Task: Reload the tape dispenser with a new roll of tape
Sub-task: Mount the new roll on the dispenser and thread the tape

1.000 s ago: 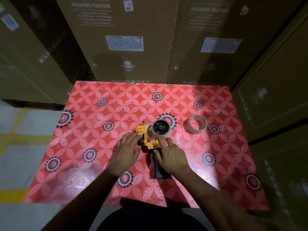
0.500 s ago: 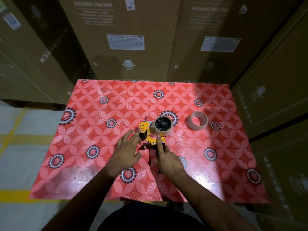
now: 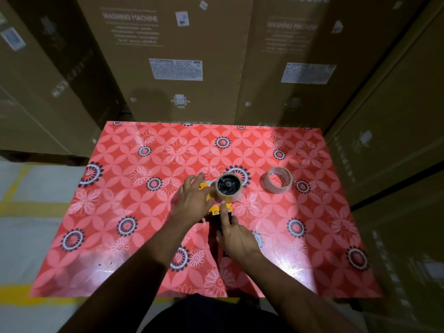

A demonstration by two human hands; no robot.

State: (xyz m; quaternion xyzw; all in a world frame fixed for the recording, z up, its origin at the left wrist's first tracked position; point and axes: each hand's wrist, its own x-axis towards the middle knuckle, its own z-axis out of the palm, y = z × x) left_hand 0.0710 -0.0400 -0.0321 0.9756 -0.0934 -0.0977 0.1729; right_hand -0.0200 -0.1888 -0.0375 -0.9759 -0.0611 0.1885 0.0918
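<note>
Yellow dispenser (image 3: 217,209) lies on its side near mid-table (image 3: 115,212), black handle toward me, w/ a roll (image 3: 228,188) seated on its black hub. My left hand (image 3: 195,200) lies flat over the dispenser's front end, fingers spread, gripping nothing. My right hand (image 3: 236,237) sits over the handle, index finger stretched fwd so its tip touches the near edge of the mounted roll; other fingers loosely curled, can't tell if they grip the handle. 2nd roll (image 3: 278,180) sits flat on the red floral cloth to the right, apart from the dispenser. Cardboard boxes (image 3: 175,56) stand behind.
</note>
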